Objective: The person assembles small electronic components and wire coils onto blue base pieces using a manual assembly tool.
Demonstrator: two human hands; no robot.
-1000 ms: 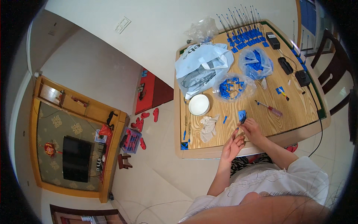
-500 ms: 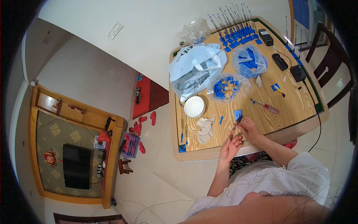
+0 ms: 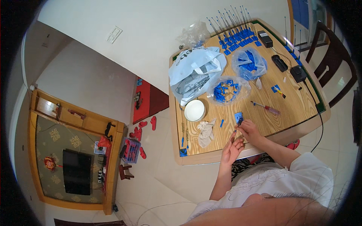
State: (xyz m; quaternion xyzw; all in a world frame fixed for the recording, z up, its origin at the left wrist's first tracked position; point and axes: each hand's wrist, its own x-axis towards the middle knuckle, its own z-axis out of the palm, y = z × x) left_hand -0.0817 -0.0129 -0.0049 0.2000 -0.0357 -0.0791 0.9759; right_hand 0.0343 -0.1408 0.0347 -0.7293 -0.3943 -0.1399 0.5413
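Note:
At the table's near edge, my left hand (image 3: 231,150) has thumb and forefinger stretched forward, a tiny blue piece (image 3: 235,131) at their tips, and its other fingers loosely curled. My right hand (image 3: 249,130) meets it there, its fingers pinched on a small dark part (image 3: 240,121) whose kind I cannot make out. Just beyond that part lies a light-blue square (image 3: 238,116). A short blue strip (image 3: 221,123) and a crumpled white cloth (image 3: 206,133) are left of my hands. To their right rests a screwdriver (image 3: 266,107) with a translucent reddish handle.
A white bowl (image 3: 195,110), a light-blue bag (image 3: 196,73) and clear bags of blue parts (image 3: 226,91) occupy the left and middle. Rows of upright springs on blue bases (image 3: 241,39) line the far edge. Chargers with cables (image 3: 298,74) and a chair (image 3: 333,64) are on the right.
The view has shifted slightly, so the table and its things appear a little lower and further left. Both hands keep nearly the same pose and stay close together.

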